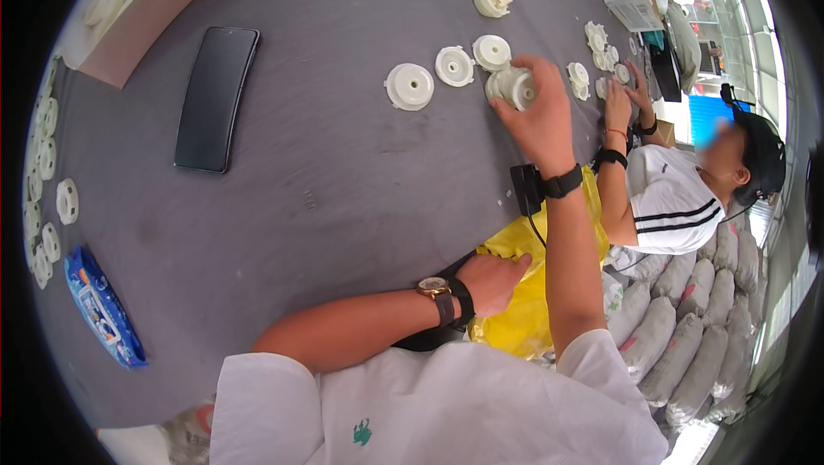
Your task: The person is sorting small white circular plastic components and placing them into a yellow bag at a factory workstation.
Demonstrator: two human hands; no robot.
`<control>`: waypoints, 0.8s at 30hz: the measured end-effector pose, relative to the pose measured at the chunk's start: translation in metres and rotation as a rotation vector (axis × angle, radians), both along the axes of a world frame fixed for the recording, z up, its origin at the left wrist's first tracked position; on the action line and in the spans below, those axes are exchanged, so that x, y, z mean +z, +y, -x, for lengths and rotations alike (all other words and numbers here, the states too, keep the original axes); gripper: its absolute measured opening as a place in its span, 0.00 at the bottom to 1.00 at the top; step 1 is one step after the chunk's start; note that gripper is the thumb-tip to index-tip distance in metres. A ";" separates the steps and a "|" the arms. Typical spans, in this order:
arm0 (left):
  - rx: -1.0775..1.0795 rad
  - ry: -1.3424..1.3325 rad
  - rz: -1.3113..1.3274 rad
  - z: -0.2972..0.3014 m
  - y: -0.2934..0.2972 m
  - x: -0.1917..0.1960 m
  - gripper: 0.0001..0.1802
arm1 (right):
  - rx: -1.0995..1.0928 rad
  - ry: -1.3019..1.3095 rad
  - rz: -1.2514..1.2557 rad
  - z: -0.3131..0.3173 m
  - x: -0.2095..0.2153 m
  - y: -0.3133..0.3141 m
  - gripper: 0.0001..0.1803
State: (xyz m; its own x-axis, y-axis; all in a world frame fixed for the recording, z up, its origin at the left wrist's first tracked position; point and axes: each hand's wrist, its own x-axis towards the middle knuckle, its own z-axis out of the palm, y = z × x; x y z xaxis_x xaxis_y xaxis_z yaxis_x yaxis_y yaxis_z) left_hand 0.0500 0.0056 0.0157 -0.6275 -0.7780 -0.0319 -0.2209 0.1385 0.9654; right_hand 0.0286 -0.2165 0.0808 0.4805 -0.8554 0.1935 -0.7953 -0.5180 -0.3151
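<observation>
My right hand reaches over the grey table, its thumb and fingers closed round a white round plastic part with a hole in its middle. Beside it lie more white discs: one touching or close by, a ridged one and a larger flat one. Close to my body, my left hand is closed at the yellow plastic bag, gripping its edge; the fingertips are partly hidden. The bag hangs at the table's edge, below my right forearm.
A black phone and a blue wipes pack lie to the left, near several white rings. An open carton stands far left. At right a co-worker handles white parts; grey sacks are piled behind.
</observation>
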 end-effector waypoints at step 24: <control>0.319 0.205 -0.182 0.004 -0.001 0.004 0.26 | -0.020 -0.351 -0.992 0.191 0.105 0.132 0.33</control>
State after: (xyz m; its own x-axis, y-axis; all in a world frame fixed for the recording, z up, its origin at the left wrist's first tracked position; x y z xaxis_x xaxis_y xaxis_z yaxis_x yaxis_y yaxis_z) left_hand 0.0456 0.0048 0.0201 -0.3638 -0.9275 -0.0861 -0.0259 -0.0823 0.9963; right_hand -0.1626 -0.0845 0.1861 0.5175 -0.7135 -0.4723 -0.5828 0.1102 -0.8051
